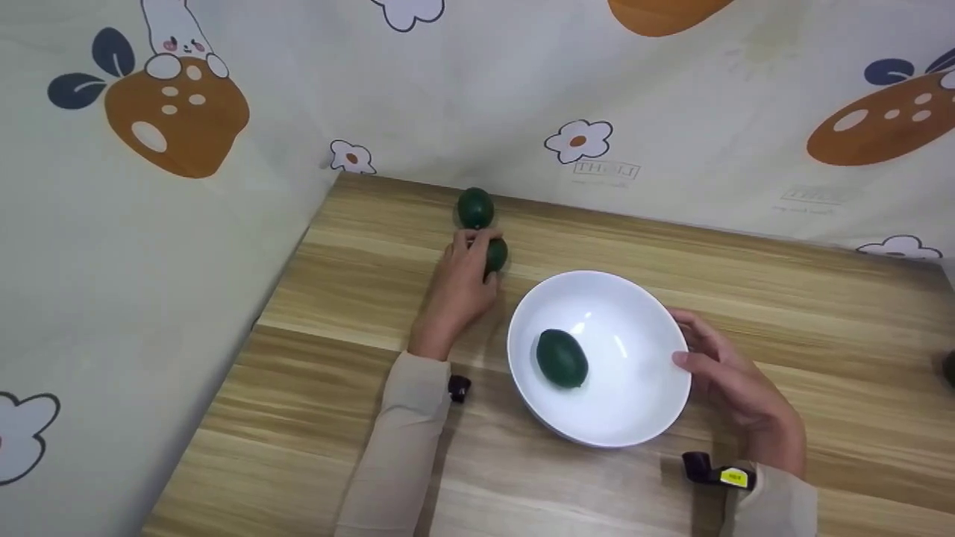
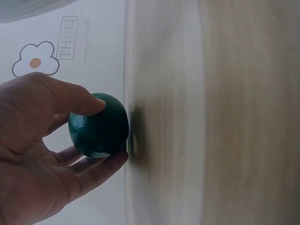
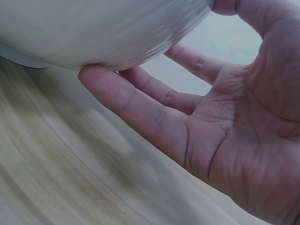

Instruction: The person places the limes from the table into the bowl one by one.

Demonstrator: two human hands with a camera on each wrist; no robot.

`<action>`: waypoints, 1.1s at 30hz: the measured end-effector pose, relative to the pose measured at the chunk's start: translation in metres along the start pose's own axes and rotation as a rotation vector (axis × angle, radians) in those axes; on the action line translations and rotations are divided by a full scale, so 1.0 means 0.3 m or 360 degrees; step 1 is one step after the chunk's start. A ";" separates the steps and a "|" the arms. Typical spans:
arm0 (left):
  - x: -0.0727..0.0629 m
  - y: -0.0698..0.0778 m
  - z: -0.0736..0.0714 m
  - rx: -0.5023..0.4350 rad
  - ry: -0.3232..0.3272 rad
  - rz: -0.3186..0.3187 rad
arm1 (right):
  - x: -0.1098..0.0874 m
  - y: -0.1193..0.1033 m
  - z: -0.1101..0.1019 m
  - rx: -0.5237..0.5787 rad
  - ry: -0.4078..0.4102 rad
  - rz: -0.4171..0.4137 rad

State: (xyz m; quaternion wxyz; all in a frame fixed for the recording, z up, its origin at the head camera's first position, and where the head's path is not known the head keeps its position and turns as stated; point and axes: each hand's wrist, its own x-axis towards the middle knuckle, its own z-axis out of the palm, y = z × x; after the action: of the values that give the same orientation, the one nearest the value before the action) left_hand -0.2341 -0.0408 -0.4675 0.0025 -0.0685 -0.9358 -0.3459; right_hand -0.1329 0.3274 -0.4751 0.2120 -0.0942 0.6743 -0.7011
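My left hand grips a dark green oval fruit between thumb and fingers. In the left wrist view this fruit looks smooth and glossy, close to the wooden surface. Just beyond it stands a second dark green fruit. My right hand holds a white bowl at its right side, thumb over the rim. In the right wrist view the fingers spread beneath the bowl's outer wall. Inside the bowl, left of its middle, lies another dark green fruit.
A wood-grain table lies under everything. Along its back and left edges hangs a pale cloth printed with flowers and orange fruit shapes. Part of a dark object shows at the far right edge.
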 end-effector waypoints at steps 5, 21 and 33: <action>-0.001 -0.001 -0.003 -0.0014 0.0056 0.0050 | 0.001 -0.003 -0.004 -0.0038 -0.0019 -0.0014; -0.001 0.004 -0.014 -0.0130 0.0063 0.0009 | 0.001 -0.001 -0.004 -0.0036 -0.0005 -0.0029; 0.002 0.009 -0.031 -0.0152 0.0025 0.0012 | -0.003 -0.005 -0.003 -0.0057 0.0034 0.0008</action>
State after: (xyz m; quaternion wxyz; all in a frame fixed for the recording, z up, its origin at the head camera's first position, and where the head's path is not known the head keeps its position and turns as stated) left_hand -0.2346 -0.0446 -0.4586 0.0078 -0.0693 -0.9178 -0.3908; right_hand -0.1328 0.3284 -0.4734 0.2049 -0.0887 0.6892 -0.6893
